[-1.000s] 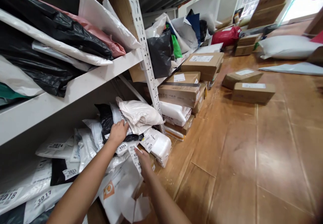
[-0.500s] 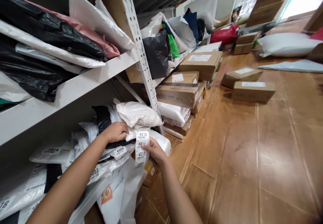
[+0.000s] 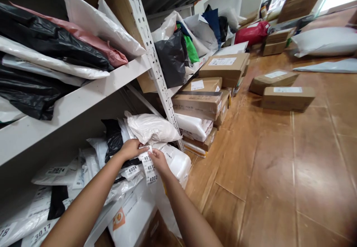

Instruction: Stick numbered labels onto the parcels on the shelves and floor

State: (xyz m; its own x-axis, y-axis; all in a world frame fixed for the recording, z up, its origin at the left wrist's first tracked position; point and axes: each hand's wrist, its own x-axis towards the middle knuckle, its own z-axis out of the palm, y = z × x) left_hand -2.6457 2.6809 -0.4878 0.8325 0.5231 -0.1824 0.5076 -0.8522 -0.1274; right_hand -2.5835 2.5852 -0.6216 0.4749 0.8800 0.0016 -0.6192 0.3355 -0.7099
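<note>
A strip of white number labels (image 3: 150,169) hangs in front of the lower shelf, printed with numbers such as 4012 and 4002. My right hand (image 3: 159,160) pinches its upper right edge. At the strip's top, my left hand (image 3: 131,149) is closed, thumb and fingers on the upper left corner. Just behind both hands lies a puffy white plastic parcel (image 3: 152,126). Below my left hand, a bagged parcel bears a label reading 4004 (image 3: 132,171). To the left, a black bag (image 3: 113,135) leans among white ones.
A white perforated shelf post (image 3: 156,61) rises beyond my hands. Above my left arm runs the upper shelf edge (image 3: 69,102), loaded with bagged parcels. Cardboard boxes (image 3: 198,102) are stacked past the post; others (image 3: 288,98) stand on the wooden floor (image 3: 264,165).
My right hand has moved up and left with the label strip, bringing it to my left hand. My left hand now touches the strip's top. The view has shifted slightly.
</note>
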